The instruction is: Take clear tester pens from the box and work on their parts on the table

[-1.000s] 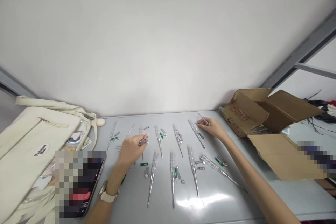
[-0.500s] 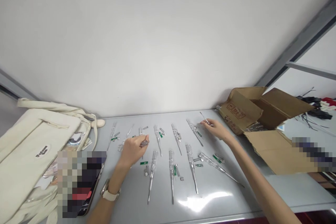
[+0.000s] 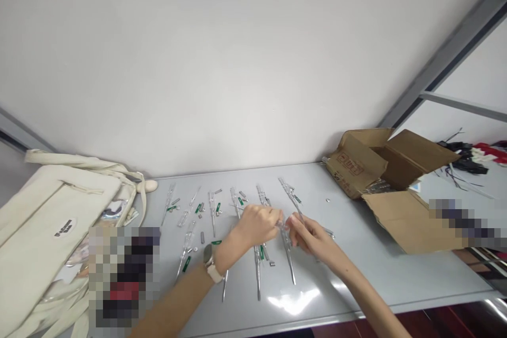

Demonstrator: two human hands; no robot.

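Observation:
My left hand [image 3: 259,224] is closed over the middle of the table, its fingers around a clear-handled tester screwdriver [image 3: 281,222] that is mostly hidden. Facing it, my right hand [image 3: 312,236] has thumb and fingers pinched together at the clear end; what they grip is too small to make out. Beneath and around both hands lie more clear tester screwdrivers [image 3: 290,261] in two rows. Beside them are green strips [image 3: 186,264], springs [image 3: 202,237] and small metal caps [image 3: 272,263]. My left forearm covers part of the front row.
An open cardboard box [image 3: 350,169] stands at the back right, one flap [image 3: 412,222] spread over the table. On the left lie a cream bag [image 3: 39,222] and a blurred-out dark object [image 3: 127,274]. A small round piece [image 3: 328,200] rests near the box. Behind rises a white wall [image 3: 237,63].
My left hand has moved right, and my right hand has come left and nearer, so they now meet. The shaft that stuck up from my right hand no longer shows there.

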